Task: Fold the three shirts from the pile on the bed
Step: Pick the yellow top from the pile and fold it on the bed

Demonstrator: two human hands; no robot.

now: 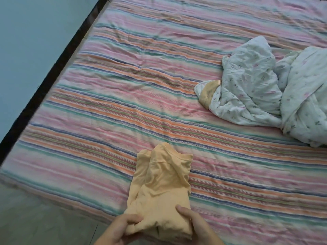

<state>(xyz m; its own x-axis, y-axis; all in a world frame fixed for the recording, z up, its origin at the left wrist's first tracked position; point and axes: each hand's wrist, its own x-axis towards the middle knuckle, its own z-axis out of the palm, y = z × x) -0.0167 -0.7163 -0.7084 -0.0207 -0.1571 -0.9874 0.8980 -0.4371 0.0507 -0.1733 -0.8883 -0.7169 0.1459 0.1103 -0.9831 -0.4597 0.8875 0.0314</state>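
Observation:
A pale orange shirt (162,183) lies folded into a long narrow strip near the front edge of the bed, its collar end pointing away from me. My left hand (120,227) grips the near left corner of the shirt, thumb on top. My right hand (194,221) holds the near right side, thumb pressed on the fabric. The near end of the shirt is lifted off the bed (123,96) between my hands. A crumpled heap of white floral cloth (265,89) with a tan band lies at the right.
The striped bedsheet covers the whole bed. A dark bed frame edge (53,71) runs diagonally along the left, with a light blue wall (26,41) beyond it. Grey floor (35,218) shows at the bottom left.

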